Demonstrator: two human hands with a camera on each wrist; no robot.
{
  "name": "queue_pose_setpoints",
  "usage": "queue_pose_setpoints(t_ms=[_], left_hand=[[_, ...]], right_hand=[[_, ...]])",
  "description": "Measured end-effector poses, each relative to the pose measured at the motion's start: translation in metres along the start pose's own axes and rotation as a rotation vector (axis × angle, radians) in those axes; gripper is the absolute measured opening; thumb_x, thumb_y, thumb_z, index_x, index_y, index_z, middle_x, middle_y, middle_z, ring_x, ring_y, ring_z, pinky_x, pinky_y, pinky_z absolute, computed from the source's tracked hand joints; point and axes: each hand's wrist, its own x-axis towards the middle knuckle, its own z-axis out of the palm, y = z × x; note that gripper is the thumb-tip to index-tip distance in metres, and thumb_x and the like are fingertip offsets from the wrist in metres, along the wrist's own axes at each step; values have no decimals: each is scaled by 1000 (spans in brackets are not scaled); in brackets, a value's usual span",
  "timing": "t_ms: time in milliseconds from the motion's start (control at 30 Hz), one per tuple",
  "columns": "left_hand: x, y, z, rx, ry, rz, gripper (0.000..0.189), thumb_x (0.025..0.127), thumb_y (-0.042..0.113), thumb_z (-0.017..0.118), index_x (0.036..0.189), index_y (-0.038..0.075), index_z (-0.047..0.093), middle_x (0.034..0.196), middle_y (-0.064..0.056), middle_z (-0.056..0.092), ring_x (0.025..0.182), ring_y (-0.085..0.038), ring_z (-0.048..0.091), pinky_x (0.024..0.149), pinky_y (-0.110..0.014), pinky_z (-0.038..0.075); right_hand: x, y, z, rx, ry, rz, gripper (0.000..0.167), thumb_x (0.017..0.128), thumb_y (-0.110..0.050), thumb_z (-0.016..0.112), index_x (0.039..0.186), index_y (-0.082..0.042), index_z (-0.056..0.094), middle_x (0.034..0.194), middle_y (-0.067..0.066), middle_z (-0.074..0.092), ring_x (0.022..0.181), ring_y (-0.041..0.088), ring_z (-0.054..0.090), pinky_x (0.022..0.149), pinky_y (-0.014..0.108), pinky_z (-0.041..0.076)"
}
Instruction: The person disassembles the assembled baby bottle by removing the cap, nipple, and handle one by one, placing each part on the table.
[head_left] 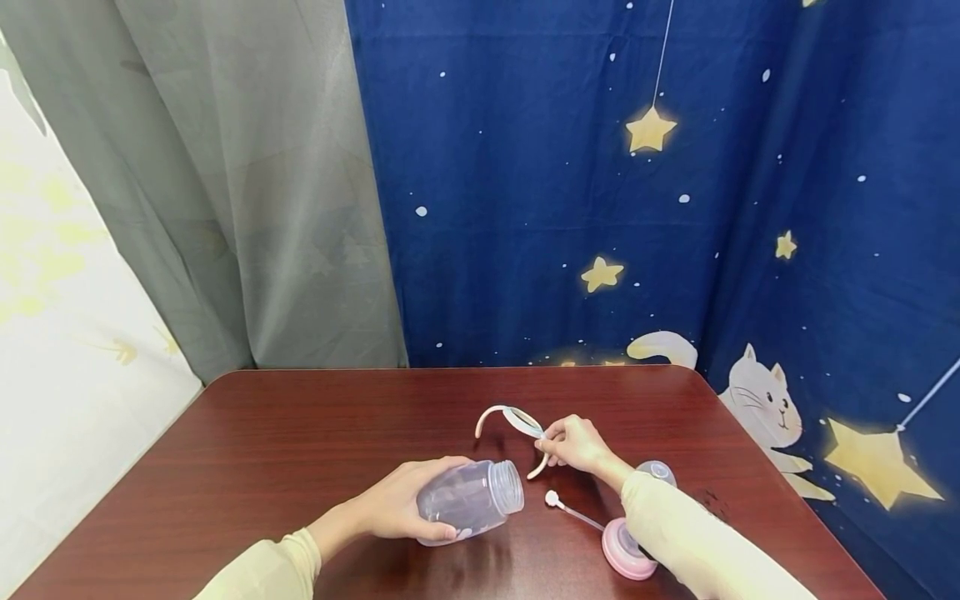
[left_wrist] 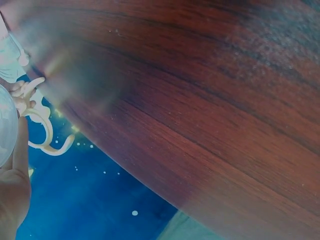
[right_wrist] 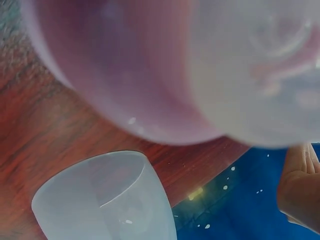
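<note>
While the left hand (head_left: 397, 504) grips the clear bottle (head_left: 471, 497) lying on its side on the table (head_left: 300, 433), its open mouth faces right; the right hand (head_left: 573, 443), just beyond that mouth, pinches the curved white handle (head_left: 517, 421); the pink lid (head_left: 626, 550) lies near the right forearm.

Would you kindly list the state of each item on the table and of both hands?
bottle: on its side, uncapped, gripped by left hand
handle ring: pinched by right hand
pink lid: off the bottle, on table
straw: lying flat
clear cap: on table, partly hidden
</note>
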Motion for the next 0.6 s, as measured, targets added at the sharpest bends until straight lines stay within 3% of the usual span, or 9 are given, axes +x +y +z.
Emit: queue_pose_setpoints(t_ms=[233, 600], left_hand=[[1, 0, 0, -7, 2, 7, 69, 71, 42, 69, 129, 18, 39, 106, 6, 56, 88, -6, 53, 71, -24, 43], [0, 1, 0, -19, -6, -16, 70, 70, 42, 69, 129, 19, 39, 108, 7, 55, 89, -6, 53, 72, -24, 44]], right_hand=[[-2, -2, -1, 30, -10, 27, 10, 76, -6, 65, 75, 3, 64, 55, 8, 60, 52, 24, 60, 48, 32, 48], [-3, 0, -2, 41, -19, 40, 8, 76, -4, 65, 75, 4, 63, 55, 9, 60, 52, 24, 60, 48, 31, 48]])
